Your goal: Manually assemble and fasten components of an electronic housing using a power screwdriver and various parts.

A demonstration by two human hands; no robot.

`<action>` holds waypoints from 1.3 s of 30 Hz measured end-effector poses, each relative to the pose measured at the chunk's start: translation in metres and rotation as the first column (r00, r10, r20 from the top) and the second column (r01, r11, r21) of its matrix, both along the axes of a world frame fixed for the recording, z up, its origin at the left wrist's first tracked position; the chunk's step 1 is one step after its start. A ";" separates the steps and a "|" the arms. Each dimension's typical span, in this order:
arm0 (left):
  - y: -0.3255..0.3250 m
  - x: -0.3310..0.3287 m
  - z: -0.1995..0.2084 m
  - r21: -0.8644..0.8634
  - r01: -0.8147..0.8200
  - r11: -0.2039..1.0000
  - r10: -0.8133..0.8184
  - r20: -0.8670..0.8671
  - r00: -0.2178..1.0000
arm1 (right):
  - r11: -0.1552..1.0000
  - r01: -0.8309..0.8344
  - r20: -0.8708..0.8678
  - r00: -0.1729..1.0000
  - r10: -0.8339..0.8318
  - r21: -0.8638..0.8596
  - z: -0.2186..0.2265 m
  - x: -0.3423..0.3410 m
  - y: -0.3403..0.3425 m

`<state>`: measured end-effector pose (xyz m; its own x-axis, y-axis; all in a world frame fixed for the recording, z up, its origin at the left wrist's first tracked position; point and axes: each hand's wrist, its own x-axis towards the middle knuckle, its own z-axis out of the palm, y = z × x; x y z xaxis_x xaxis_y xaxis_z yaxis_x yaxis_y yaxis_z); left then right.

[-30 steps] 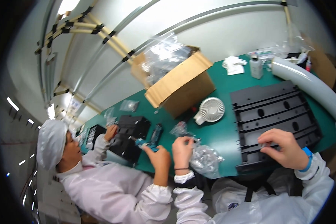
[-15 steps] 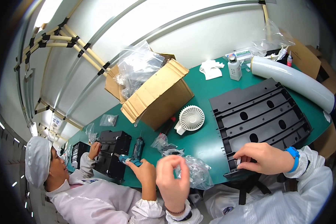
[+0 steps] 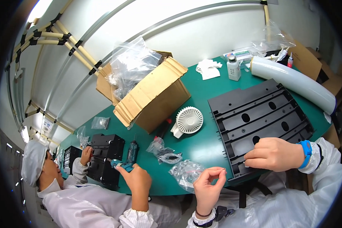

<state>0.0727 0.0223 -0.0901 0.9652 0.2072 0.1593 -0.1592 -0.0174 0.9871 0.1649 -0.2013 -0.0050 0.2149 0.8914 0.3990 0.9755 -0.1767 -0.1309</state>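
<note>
A wide black plastic panel (image 3: 264, 114) with ribs, slots and oval holes lies on the green bench in front of me. My right hand (image 3: 275, 154), with a blue band at the wrist, rests over its near edge. Its fingers are closed on a small whitish piece (image 3: 247, 165), mostly hidden under the fingertips. To the left of the panel's near corner, my left hand (image 3: 209, 190) is raised in a pinch; anything between its fingertips is too small to make out. Just beyond that hand lies a clear plastic bag of small parts (image 3: 186, 175).
On the left, a co-worker (image 3: 83, 190) holds a teal power screwdriver (image 3: 123, 165) beside a black housing (image 3: 104, 157). Farther back stand a cardboard box (image 3: 155, 98) with plastic bags, a white fan (image 3: 189, 121), a white bottle (image 3: 233, 70) and a big film roll (image 3: 292, 81).
My left hand has moved right, toward the panel's near corner, still pinched. My right hand has pressed down closer onto the panel's edge, hiding more of the whitish piece.
</note>
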 end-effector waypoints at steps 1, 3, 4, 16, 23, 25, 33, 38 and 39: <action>0.002 0.000 0.000 -0.049 0.006 0.999 -0.008 -0.036 0.999 | 1.000 0.006 -0.002 1.000 -0.006 -0.009 0.002 0.002 0.005; 0.006 0.000 -0.003 -0.111 0.013 0.994 -0.022 -0.074 0.997 | 0.996 -0.058 0.020 0.998 0.060 -0.063 0.006 0.004 0.016; 0.007 0.001 -0.004 -0.055 0.024 0.998 -0.029 -0.104 0.994 | 0.996 -0.055 0.019 0.998 0.057 -0.069 0.004 0.004 0.018; 0.005 0.001 -0.004 0.000 0.083 0.997 -0.083 -0.076 0.994 | 0.958 -0.248 0.038 0.966 0.256 -0.145 -0.002 0.016 0.042; 0.009 0.002 -0.008 -0.123 0.206 0.971 -0.217 -0.084 0.972 | 0.944 -0.316 0.075 0.943 0.323 -0.092 -0.006 0.023 0.043; 0.014 0.003 -0.011 -0.078 0.219 0.973 -0.223 -0.043 0.974 | 0.944 -0.316 0.068 0.944 0.323 -0.090 -0.007 0.025 0.042; 0.019 0.005 -0.010 -0.138 0.274 0.952 -0.282 -0.044 0.958 | 0.947 -0.319 0.050 0.946 0.321 -0.044 -0.011 0.024 0.043; 0.028 0.019 -0.016 -0.231 0.421 0.877 -0.448 -0.082 0.890 | 0.953 -0.302 0.042 0.952 0.303 -0.027 -0.014 0.022 0.041; 0.028 0.020 -0.014 -0.217 0.418 0.882 -0.445 -0.092 0.891 | 0.957 -0.286 0.032 0.957 0.288 -0.046 -0.014 0.020 0.039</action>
<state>0.0929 0.0500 -0.1041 0.9748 -0.2221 0.0206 0.0269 0.2085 0.9777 0.1849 -0.1619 -0.0194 -0.0673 0.9288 0.3643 0.9900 0.1074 -0.0910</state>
